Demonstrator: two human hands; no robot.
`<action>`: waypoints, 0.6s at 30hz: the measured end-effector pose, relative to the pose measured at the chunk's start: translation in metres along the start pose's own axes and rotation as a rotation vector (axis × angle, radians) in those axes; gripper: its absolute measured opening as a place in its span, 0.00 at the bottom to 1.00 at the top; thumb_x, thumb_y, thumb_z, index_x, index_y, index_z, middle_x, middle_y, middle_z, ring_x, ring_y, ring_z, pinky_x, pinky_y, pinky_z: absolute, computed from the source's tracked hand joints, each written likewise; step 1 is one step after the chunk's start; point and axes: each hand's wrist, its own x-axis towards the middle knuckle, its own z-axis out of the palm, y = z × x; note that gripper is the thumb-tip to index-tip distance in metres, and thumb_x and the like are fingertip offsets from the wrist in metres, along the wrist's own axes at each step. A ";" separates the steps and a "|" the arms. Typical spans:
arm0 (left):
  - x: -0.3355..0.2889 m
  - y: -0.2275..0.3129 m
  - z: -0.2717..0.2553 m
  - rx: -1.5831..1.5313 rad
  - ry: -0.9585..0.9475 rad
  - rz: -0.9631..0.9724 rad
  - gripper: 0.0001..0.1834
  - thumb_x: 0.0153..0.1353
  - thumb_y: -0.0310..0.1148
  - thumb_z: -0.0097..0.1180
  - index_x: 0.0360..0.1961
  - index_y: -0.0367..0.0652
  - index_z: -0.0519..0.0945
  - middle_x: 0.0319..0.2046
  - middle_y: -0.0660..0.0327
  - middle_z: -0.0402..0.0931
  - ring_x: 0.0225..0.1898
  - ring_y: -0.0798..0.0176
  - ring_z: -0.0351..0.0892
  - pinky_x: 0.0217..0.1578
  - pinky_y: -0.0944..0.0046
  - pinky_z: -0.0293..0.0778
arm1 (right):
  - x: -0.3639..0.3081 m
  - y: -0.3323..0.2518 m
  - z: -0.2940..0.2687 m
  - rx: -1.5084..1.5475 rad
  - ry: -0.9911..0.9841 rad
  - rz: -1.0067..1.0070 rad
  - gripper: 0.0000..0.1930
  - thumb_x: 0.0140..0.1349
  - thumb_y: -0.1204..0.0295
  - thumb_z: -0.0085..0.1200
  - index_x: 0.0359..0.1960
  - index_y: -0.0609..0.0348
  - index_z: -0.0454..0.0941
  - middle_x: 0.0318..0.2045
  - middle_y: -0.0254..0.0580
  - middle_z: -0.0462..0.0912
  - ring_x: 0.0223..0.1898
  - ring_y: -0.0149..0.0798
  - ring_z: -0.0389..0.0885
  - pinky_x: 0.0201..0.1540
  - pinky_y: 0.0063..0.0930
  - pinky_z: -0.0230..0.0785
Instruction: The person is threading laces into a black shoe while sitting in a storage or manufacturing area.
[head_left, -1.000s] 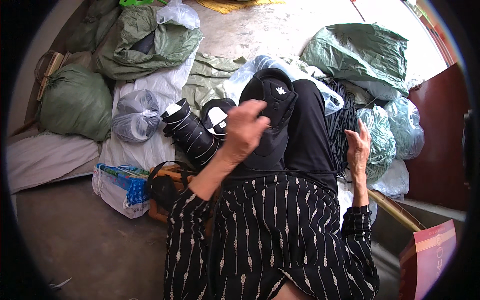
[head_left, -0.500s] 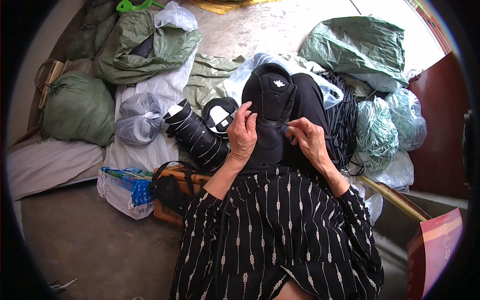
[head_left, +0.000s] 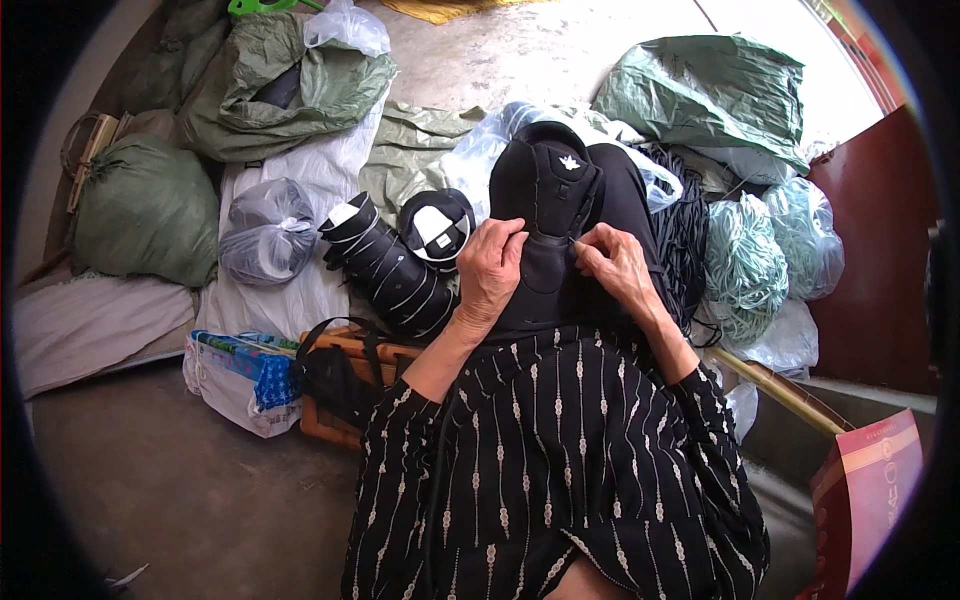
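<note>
A black shoe upper (head_left: 540,195) with a small white emblem on its tongue lies across my dark-trousered lap, toe toward me. My left hand (head_left: 488,268) is at the left side of the upper, thumb and forefinger pinched together by the base of the tongue. Opposite it, my right hand (head_left: 615,262) pinches at the right edge, at about the same height. Whatever thin thing sits between the fingertips is too dark and small to make out. Left of my lap lies a nested stack of black shoe uppers (head_left: 395,275), beside another black upper with a white inside (head_left: 440,228).
At right are a heap of black laces (head_left: 680,240) and bundles of pale green laces (head_left: 748,268). Green sacks (head_left: 150,212), a knotted plastic bag (head_left: 268,232) and a blue-and-white bag (head_left: 245,385) lie at left. A red box (head_left: 868,505) stands lower right.
My left fingertips have come down and in toward the base of the tongue, closing into a pinch. My right hand has shifted slightly up along the upper's edge. The view has turned slightly.
</note>
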 end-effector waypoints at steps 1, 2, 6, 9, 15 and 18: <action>-0.001 0.000 0.000 -0.003 -0.007 0.006 0.08 0.52 0.23 0.59 0.34 0.39 0.75 0.27 0.57 0.74 0.30 0.53 0.77 0.30 0.61 0.73 | 0.001 -0.003 -0.002 -0.019 -0.024 0.008 0.10 0.55 0.69 0.52 0.28 0.65 0.77 0.20 0.42 0.81 0.23 0.34 0.82 0.31 0.25 0.72; -0.001 0.000 0.000 0.000 0.007 0.014 0.08 0.52 0.23 0.59 0.34 0.39 0.75 0.27 0.57 0.74 0.30 0.53 0.77 0.30 0.61 0.73 | 0.002 -0.006 -0.003 -0.033 -0.056 0.044 0.10 0.55 0.68 0.52 0.27 0.65 0.77 0.20 0.41 0.81 0.23 0.33 0.82 0.31 0.26 0.73; -0.004 -0.001 0.001 0.004 0.002 0.039 0.08 0.52 0.22 0.59 0.33 0.39 0.76 0.27 0.58 0.74 0.30 0.54 0.77 0.30 0.61 0.73 | 0.002 -0.024 0.000 -0.470 0.077 -0.145 0.07 0.52 0.73 0.49 0.25 0.64 0.77 0.21 0.46 0.82 0.25 0.42 0.82 0.28 0.31 0.73; -0.004 0.000 0.002 0.017 0.004 0.049 0.07 0.51 0.22 0.59 0.33 0.40 0.76 0.27 0.59 0.74 0.30 0.55 0.77 0.29 0.61 0.73 | 0.004 -0.033 0.012 -0.762 0.107 -0.312 0.05 0.50 0.72 0.51 0.25 0.61 0.75 0.21 0.49 0.81 0.28 0.48 0.82 0.29 0.39 0.73; -0.002 0.001 -0.007 -0.124 0.030 -0.119 0.06 0.53 0.23 0.58 0.33 0.40 0.76 0.26 0.58 0.74 0.29 0.54 0.77 0.28 0.62 0.72 | 0.011 -0.017 0.010 -0.328 0.032 -0.165 0.06 0.55 0.74 0.51 0.29 0.65 0.75 0.21 0.45 0.80 0.20 0.36 0.80 0.25 0.26 0.71; 0.000 0.002 -0.015 -0.178 -0.018 -0.232 0.04 0.55 0.24 0.56 0.32 0.39 0.75 0.26 0.57 0.75 0.28 0.52 0.77 0.28 0.62 0.71 | 0.007 -0.004 0.009 -0.033 -0.029 -0.052 0.08 0.59 0.72 0.51 0.30 0.67 0.75 0.19 0.41 0.79 0.20 0.28 0.77 0.24 0.21 0.69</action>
